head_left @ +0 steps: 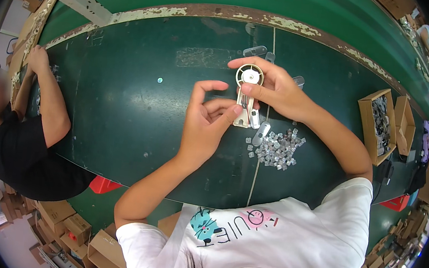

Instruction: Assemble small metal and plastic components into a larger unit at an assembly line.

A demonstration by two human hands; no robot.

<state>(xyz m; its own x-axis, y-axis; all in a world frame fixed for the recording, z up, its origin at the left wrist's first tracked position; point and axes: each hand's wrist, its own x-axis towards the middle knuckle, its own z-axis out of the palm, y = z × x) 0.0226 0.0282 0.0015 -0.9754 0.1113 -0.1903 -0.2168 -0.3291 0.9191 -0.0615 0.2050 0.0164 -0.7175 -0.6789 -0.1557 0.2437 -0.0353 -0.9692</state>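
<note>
A white handheld fan housing, with a round spoked head and a narrow open handle showing thin wires inside, is held between my two hands above the dark green table. My left hand pinches the handle with thumb and fingers, its index finger standing off to the side. Around the round head curl the fingers of my right hand, thumb pressed near the neck. Beside the handle lies a small whitish part. Just below is a clear oval cover, next to a heap of small clear plastic pieces.
More clear oval covers lie beyond my right hand. A cardboard box of dark small parts and another cardboard box stand at the right. A co-worker in black works at the left end. A small round bluish disc lies left of centre.
</note>
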